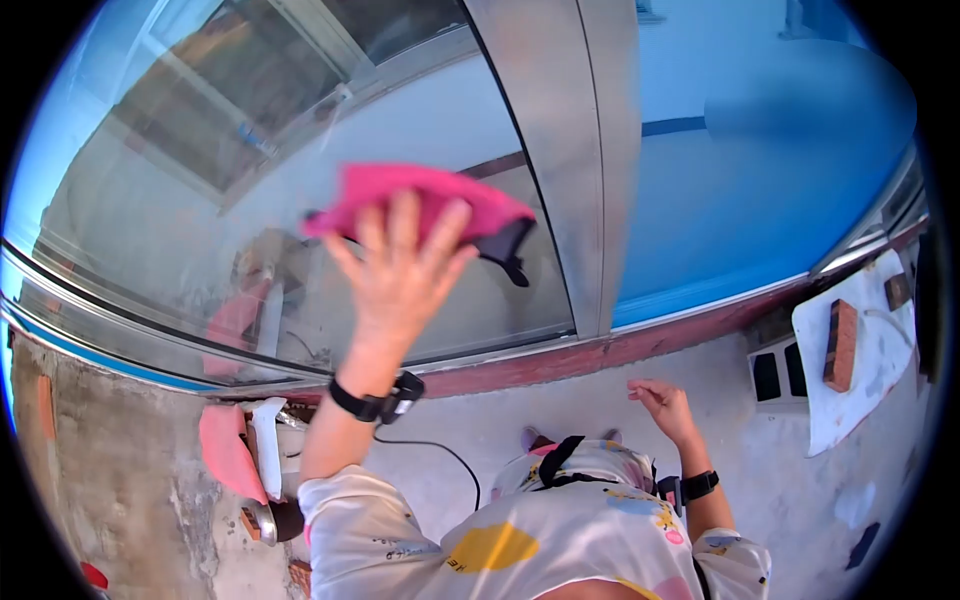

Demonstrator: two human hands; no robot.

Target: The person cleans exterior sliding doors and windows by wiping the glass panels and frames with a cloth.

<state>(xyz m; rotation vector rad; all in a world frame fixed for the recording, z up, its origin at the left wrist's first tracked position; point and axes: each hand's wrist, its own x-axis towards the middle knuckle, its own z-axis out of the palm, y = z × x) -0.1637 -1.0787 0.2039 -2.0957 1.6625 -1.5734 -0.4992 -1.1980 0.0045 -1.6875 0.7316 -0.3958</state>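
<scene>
A pink cloth (430, 195) with a dark edge lies against the glass pane (410, 310) of a metal-framed window. My left hand (395, 265) presses flat on the cloth with its fingers spread, slightly blurred. The cloth's dark corner hangs down to the right of my fingers. Lower right, my right hand (660, 402) hovers in front of my body, away from the window. Its fingers are bent and drawn together; whether they hold anything is too small to tell. Both wrists wear black bands.
A metal post (585, 170) stands right of the pane, beside a blue panel (720, 220). Below left are a red-pink object (228, 450) and a metal pot (270, 522). At the right, a brick (841, 345) lies on a white sheet (825, 415). A cable (455, 455) crosses the floor.
</scene>
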